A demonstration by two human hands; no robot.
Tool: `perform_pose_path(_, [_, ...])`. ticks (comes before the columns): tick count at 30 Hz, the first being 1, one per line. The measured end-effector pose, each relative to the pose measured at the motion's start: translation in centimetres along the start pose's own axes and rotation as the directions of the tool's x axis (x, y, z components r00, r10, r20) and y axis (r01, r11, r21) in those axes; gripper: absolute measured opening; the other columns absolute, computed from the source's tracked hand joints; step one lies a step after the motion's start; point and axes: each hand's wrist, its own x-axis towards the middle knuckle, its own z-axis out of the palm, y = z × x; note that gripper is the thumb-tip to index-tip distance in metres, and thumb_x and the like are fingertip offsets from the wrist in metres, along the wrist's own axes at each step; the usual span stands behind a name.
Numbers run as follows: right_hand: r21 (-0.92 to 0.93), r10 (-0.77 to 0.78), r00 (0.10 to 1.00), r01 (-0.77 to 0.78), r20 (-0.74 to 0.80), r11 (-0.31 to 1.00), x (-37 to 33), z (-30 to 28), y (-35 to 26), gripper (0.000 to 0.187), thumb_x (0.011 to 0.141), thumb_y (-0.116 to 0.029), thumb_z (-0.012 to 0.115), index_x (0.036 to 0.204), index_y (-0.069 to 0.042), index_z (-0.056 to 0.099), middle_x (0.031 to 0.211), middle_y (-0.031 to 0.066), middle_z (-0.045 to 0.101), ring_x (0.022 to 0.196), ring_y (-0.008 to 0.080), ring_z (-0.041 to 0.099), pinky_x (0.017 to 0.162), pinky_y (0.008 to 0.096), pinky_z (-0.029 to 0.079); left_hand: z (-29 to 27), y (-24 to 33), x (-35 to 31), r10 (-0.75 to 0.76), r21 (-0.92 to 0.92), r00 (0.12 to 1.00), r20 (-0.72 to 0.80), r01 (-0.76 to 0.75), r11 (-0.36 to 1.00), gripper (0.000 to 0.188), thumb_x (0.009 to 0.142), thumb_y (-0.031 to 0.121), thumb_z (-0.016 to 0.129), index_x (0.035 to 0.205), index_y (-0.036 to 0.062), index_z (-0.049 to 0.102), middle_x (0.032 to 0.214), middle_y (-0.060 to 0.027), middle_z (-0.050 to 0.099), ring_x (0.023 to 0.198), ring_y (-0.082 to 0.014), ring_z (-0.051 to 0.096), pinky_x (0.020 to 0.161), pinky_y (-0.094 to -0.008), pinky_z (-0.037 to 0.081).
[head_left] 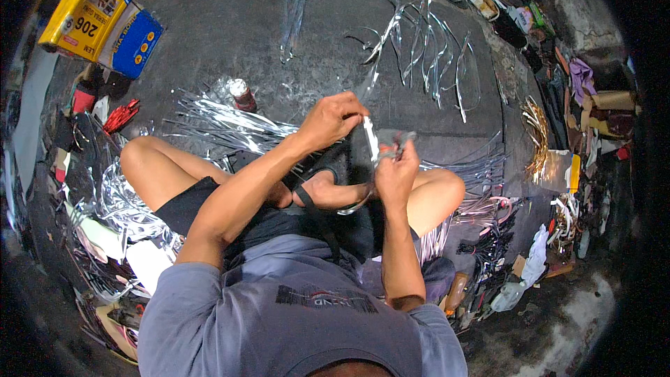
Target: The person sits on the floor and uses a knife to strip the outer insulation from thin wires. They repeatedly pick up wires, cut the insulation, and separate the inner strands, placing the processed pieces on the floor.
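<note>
My left hand (333,121) is closed, its fingertips pinching the upper end of a shiny silver strip (371,138). The strip runs down toward my right hand (396,176), closed around a small grey and red object (399,142). That object is smeared by motion, and I cannot make out its kind. Below my left forearm, a bundle of silver strips (237,124) is spread over the dark mat. A small can with a whitish top (242,93) stands by that bundle. More dark, glossy strips (474,169) lie beyond my right knee.
Loose silver strips (436,49) lie at the far side of the dark mat (209,35). A yellow and blue box (91,14) is at far left, near a red bundle (121,116). Gold strips (536,139) and mixed scraps line the right side. Crumpled silver material (129,199) sits beside my left knee.
</note>
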Motion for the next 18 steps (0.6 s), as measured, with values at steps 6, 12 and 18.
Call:
perform_pose_path(6, [-0.474, -0.239, 0.970, 0.193, -0.038, 0.859, 3.8, -4.8, 1.0, 0.043, 0.078, 0.004, 0.049, 0.120, 0.008, 0.050, 0.082, 0.0230, 0.066, 0.076, 0.0382, 0.067, 0.071, 0.0434, 0.053, -1.2, -0.4, 2.2, -0.290, -0.361, 0.954, -0.074, 0.246, 0.900, 0.012, 0.085, 0.005, 0.072, 0.096, -0.0003, 0.075, 0.086, -0.0097, 0.073, 0.074, -0.0181, 0.070, 0.067, -0.0291, 0.055])
perform_pose_path(12, [-0.802, -0.153, 0.950, 0.312, 0.273, 0.509, 10.2, -13.2, 3.4, 0.051, 0.080, 0.002, 0.057, 0.129, 0.004, 0.043, 0.076, 0.0267, 0.065, 0.075, 0.0461, 0.066, 0.067, 0.0536, 0.050, -6.6, -4.4, 3.7, -0.642, -0.685, 0.667, -0.379, 0.264, 0.679, 0.016, 0.090, 0.009, 0.071, 0.102, -0.0031, 0.072, 0.086, -0.0087, 0.072, 0.070, -0.0137, 0.069, 0.062, -0.0232, 0.054])
perform_pose_path(18, [-0.898, 0.048, 0.934, 0.324, 0.353, 0.299, 15.2, -17.5, 7.6, 0.057, 0.079, 0.001, 0.061, 0.132, 0.000, 0.042, 0.086, 0.0299, 0.066, 0.085, 0.0485, 0.066, 0.075, 0.0556, 0.051, -9.9, -7.0, 2.0, -0.750, -0.742, 0.487, -0.447, 0.268, 0.615, 0.018, 0.089, 0.011, 0.072, 0.103, -0.0007, 0.070, 0.089, -0.0064, 0.072, 0.073, -0.0132, 0.068, 0.059, -0.0217, 0.050])
